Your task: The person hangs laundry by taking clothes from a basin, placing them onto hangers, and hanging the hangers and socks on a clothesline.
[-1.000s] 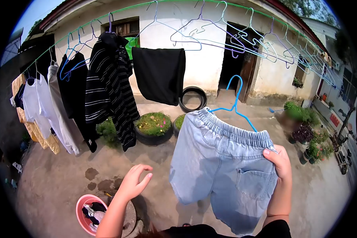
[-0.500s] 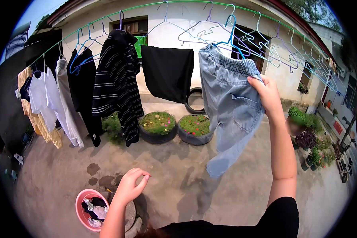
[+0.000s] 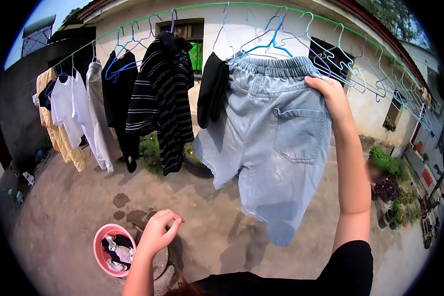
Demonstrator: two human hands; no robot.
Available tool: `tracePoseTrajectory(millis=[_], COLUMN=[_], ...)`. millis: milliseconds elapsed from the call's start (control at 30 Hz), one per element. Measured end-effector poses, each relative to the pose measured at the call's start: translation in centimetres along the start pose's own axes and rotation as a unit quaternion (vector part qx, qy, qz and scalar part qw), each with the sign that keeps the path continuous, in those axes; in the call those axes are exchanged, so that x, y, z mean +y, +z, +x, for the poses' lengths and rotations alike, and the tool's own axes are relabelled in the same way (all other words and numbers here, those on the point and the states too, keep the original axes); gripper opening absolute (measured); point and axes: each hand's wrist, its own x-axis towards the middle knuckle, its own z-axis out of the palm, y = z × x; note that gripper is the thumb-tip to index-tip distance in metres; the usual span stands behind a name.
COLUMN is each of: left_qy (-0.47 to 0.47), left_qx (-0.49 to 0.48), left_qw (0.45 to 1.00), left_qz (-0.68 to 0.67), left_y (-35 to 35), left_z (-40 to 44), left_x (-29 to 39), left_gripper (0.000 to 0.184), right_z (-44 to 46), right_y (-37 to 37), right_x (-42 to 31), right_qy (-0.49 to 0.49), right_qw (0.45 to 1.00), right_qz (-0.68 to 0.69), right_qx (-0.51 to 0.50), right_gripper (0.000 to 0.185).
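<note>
My right hand (image 3: 329,100) grips the right end of the elastic waistband of light blue jeans (image 3: 281,113), thumb in front. The jeans hang spread out, a back pocket facing me. A bright blue hanger (image 3: 270,48) rises from behind their waistband; its lower part is hidden. Low in the view, my left hand (image 3: 159,229) hovers empty, fingers loosely bent and thumb apart, touching nothing. Nearest to it is a pink bucket (image 3: 97,246) with dark and white clothes (image 3: 118,254) inside. Left of the jeans, a folded black garment (image 3: 213,89) hangs partly covered.
A green line (image 3: 261,5) runs across the top. On its left hang a black striped shirt (image 3: 160,98), black trousers (image 3: 121,98), white tops (image 3: 64,101) and yellow trousers (image 3: 59,133). Several bare hangers (image 3: 380,81) hang on the right. Potted plants (image 3: 392,190) stand on the ground at right.
The jeans have swung round to face me more squarely and look nearer and wider. The black garment now appears narrower, turned edge-on. My right hand keeps its grip; my left hand has barely moved.
</note>
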Motion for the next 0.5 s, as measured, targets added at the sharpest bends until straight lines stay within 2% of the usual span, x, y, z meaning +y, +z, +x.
tracePoseTrajectory(millis=[100, 233, 367, 467, 500], left_qy=[-0.011, -0.026, -0.032, -0.038, -0.043], left_qx=[0.006, 0.012, 0.029, 0.040, 0.043], left_qw=[1.000, 1.000, 0.999, 0.998, 0.998], left_qz=[0.007, 0.012, 0.018, 0.016, 0.017], left_y=[-0.1, -0.2, -0.1, -0.5, -0.7], left_z=[-0.3, -0.9, -1.7, -2.4, -2.6], left_x=[0.4, 0.5, -0.3, -1.1, -1.5], left_gripper=[0.011, 0.012, 0.013, 0.013, 0.013], right_z=[0.7, 1.8, 3.1, 4.2, 4.8], right_y=[-0.6, -1.7, -2.3, -3.0, -3.4], right_x=[-0.2, -0.2, -0.4, -1.4, -1.7], right_qy=[0.016, -0.028, -0.051, -0.012, -0.044], right_qw=[1.000, 0.997, 0.993, 0.996, 0.991], right_qz=[-0.009, -0.050, -0.086, -0.088, -0.126], right_qx=[0.022, 0.056, 0.062, 0.028, 0.025], right_gripper=[0.022, 0.026, 0.027, 0.027, 0.027])
